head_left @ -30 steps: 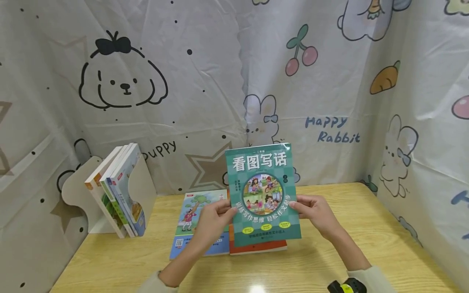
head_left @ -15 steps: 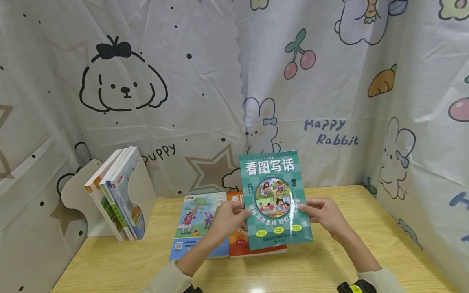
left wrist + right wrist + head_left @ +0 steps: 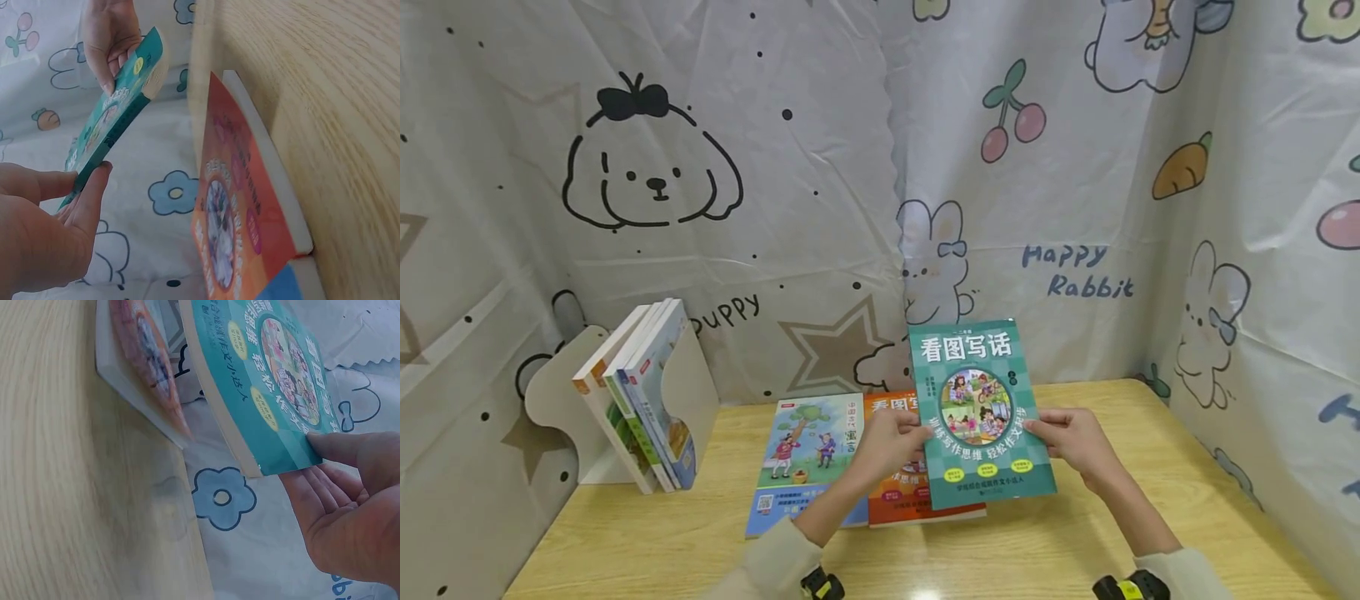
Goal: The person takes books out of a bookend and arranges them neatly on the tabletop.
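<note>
Head | left hand point(image 3: 882, 448), right hand point(image 3: 1077, 443) | grip green book point(image 3: 979, 412) | "看图写话"

— What sort of place can be made out?
— A small reading or study corner; whether it is set in a home cannot be told.
— By what is this shown?
— A wood-grain table point(image 3: 647, 525) is enclosed by pale cloth point(image 3: 820, 125) printed with cartoon rabbits and a puppy; slim books point(image 3: 657, 400) are stood in a cream rack point(image 3: 702, 383), and picture-covered books point(image 3: 805, 454) are laid flat.
</note>
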Motion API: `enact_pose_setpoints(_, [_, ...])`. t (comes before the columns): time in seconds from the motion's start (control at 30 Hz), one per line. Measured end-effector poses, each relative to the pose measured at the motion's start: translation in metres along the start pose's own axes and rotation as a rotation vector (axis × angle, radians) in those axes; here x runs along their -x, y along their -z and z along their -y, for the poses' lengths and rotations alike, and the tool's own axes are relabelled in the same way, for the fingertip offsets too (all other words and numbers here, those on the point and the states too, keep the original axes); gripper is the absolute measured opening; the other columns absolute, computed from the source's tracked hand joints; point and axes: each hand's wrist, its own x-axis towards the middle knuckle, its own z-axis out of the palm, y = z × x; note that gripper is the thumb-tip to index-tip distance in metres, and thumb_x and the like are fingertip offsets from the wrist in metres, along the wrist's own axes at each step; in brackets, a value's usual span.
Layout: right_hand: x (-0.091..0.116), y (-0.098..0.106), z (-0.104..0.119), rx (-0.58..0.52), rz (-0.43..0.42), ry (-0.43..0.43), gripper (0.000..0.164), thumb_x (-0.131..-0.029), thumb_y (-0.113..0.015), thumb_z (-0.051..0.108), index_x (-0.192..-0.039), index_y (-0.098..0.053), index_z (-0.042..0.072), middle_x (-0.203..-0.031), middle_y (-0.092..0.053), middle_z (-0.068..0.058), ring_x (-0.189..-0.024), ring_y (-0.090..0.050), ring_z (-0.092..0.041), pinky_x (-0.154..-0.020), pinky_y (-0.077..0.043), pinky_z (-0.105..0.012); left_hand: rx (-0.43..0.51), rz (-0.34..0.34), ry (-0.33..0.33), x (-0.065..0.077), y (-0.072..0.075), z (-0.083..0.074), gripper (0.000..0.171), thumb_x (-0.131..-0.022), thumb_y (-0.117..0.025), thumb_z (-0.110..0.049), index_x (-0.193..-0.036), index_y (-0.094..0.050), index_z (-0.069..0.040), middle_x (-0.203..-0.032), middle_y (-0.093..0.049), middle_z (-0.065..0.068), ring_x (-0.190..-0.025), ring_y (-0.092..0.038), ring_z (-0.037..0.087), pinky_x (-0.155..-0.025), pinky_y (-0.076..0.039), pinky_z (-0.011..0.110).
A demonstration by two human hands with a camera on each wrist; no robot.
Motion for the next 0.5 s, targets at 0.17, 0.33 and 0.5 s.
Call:
enact_pose_setpoints(0.17, [-0.003,0.003,-0.006,0.031,-0.008,-0.013,0.042,-0.099,-0.065,0.015,-0.125,-0.059,-0.018,-0.111,-0.068,-0.026,-0.084,-0.071,-0.023,-0.073,-0.059,-0.037,-0.050,-0.005,-0.008,-0.005,-0.008,0.006,0.017,-0.095,-0.069,-0.011,-0.083,-0.069,0.001,-0.081,-0.072,0.008,-0.069,-0.072,0.025,-0.056,-0.055,0.032])
enact_pose_setpoints(0.33, [-0.003,0.007,-0.012,0.066,-0.023,-0.041,0.039,-0.099,-0.064,0.013,-0.124,-0.060,-0.018,-0.109,-0.069,-0.025,-0.083,-0.070,-0.022,-0.072,-0.059,-0.035,-0.103,0.016,-0.031,-0.011,-0.017,0.009,0.050,-0.096,-0.068,-0.011,-0.057,-0.036,-0.010,-0.046,-0.033,-0.003,-0.060,-0.067,0.034,-0.045,-0.034,0.021])
enact_pose_setpoints(0.5, [-0.004,0.011,-0.017,0.145,-0.044,-0.071,0.040,-0.098,-0.065,0.015,-0.122,-0.062,-0.016,-0.110,-0.068,-0.025,-0.085,-0.068,-0.021,-0.072,-0.058,-0.036,-0.136,0.012,0.015,-0.016,-0.028,0.010,0.050,-0.094,-0.070,-0.011,-0.054,-0.040,-0.011,-0.045,-0.035,-0.003,-0.063,-0.068,0.036,-0.048,-0.047,0.023])
